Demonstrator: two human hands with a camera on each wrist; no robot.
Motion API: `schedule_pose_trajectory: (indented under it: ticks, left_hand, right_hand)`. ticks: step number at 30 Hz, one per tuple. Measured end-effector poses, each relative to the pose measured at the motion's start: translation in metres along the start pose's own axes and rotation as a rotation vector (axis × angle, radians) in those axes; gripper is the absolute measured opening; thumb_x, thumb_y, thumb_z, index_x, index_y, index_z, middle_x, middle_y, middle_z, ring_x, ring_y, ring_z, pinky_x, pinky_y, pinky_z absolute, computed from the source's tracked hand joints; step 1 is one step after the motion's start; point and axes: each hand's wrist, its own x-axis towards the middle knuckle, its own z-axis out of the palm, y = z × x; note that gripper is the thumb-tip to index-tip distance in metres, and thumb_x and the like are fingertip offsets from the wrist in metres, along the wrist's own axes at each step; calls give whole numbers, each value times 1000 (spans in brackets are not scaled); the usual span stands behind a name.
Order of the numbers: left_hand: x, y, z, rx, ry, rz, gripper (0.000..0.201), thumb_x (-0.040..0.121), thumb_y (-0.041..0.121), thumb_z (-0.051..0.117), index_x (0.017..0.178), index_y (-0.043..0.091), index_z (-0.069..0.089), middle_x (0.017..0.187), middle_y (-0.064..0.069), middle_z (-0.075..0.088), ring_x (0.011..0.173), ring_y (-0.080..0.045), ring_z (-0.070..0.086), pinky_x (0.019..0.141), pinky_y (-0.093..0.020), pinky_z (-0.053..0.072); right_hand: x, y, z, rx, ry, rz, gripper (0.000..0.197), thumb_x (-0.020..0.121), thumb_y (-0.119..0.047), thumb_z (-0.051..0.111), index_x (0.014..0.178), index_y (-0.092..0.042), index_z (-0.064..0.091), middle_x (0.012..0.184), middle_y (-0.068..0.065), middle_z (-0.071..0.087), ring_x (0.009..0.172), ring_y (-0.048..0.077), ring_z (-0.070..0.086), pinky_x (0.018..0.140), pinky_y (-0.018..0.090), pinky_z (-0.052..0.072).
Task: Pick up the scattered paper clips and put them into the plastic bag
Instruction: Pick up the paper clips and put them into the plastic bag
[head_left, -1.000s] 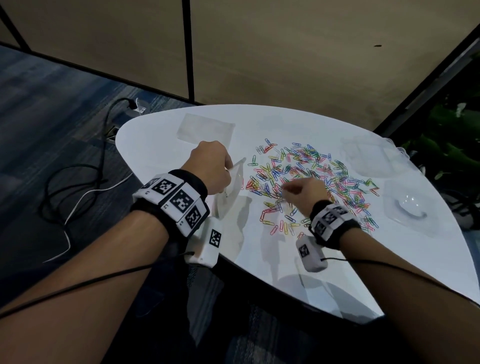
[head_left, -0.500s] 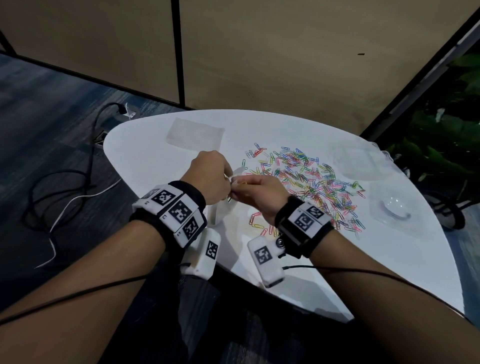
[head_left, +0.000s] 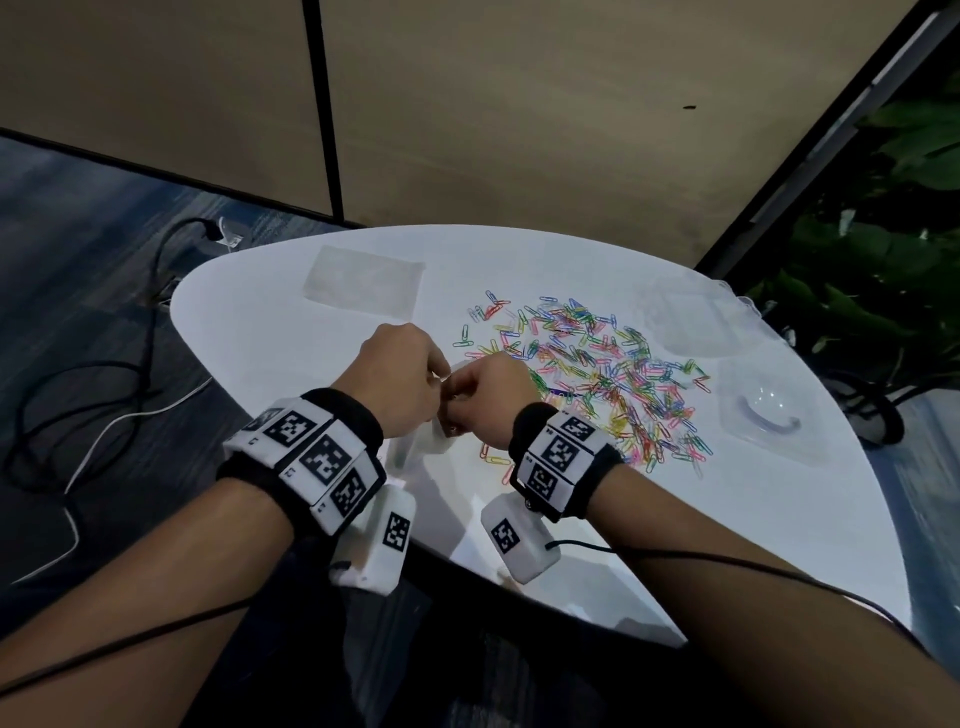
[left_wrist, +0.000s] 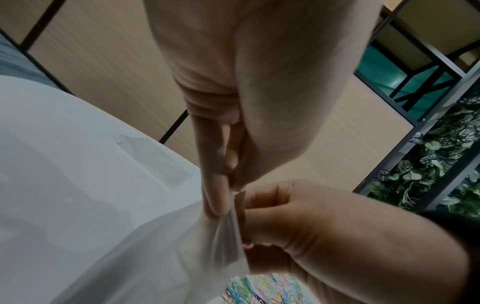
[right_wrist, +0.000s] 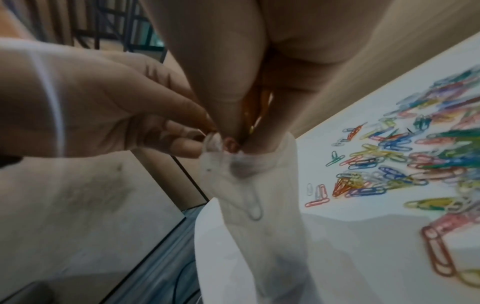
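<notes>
Just left of the paper clips heaped on the table, the right hand is now arriving from that pile, pinching clips into the plastic bag the left hand is pinching open.

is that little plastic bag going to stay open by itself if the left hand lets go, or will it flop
Likely flop: the plastic bag is thin, translucent film, crumpled at the mouth where the left hand pinches it. It probably weighs almost nothing; only a clip or two show inside. The right hand at the mouth suggests it needs holding open.
</notes>
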Motion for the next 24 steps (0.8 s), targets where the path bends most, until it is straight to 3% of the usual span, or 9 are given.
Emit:
schedule_pose_trajectory:
  ticks: [2,4,8,12,15,17,20,22,24]
  left_hand:
    - [-1,1,0,-1,2,-4,28,79,1,59,87,15,82,76,-9,73,83,-29,70,80,-38,60]
    - [-2,2,-2,-5,3,-11,30,80,-1,59,89,16,82,77,-9,73,83,-29,70,81,-38,60]
    - [-2,2,-5,-11,9,-19,34,79,-1,55,86,17,83,76,-10,74,80,-30,71,79,-41,61]
    - [-3,3,-6,-15,18,-44,31,82,-1,54,86,14,82,72,-9,75,78,-25,72,82,-38,60]
    - [0,0,-10,-32,50,-85,26,88,2,57,98,12,79,76,-10,77,77,-22,74,85,-36,60]
    - [2,-4,-12,-40,78,-112,25,90,4,58,104,11,77,81,-11,78,80,-23,74,86,-37,61]
    - [5,-7,-13,-43,106,-121,25,89,4,59,106,10,77,93,-12,77,87,-30,73,87,-39,61]
    - [8,-7,-12,-38,95,-118,25,89,6,60,107,10,78,97,-13,76,89,-31,73,88,-40,60]
    - [10,-7,-11,-27,84,-116,25,89,8,61,106,11,78,98,-13,76,91,-31,73,89,-40,60]
  right_hand:
    - [1,0,1,-19,22,-20,17,80,-2,64,72,-11,76,57,-1,65,48,6,59,45,7,39]
    - [1,-1,2,-86,17,-65,17,83,-6,62,80,-12,77,70,3,71,60,12,62,51,12,41]
    - [3,1,1,-61,33,-120,13,74,-3,70,81,-11,77,76,10,74,73,22,71,67,27,58]
    - [2,0,-3,-216,-14,-287,18,84,-11,61,87,-14,79,82,5,76,75,17,67,72,25,51]
    - [7,4,-19,20,33,-273,23,84,-3,58,88,-14,78,85,0,76,72,10,68,75,18,55]
    - [12,14,-31,152,110,-189,27,83,1,55,87,-13,78,85,4,76,76,16,71,79,31,60]
    - [13,42,-25,-252,-22,-100,29,94,-11,51,113,-18,72,119,2,69,107,18,65,100,34,50]
    - [7,69,-4,-546,-210,-145,34,99,-19,44,130,-17,59,139,3,55,126,23,51,110,38,39]
    - [-2,98,20,-761,-321,-254,40,97,-14,41,136,-7,48,145,14,44,130,33,43,111,45,37]
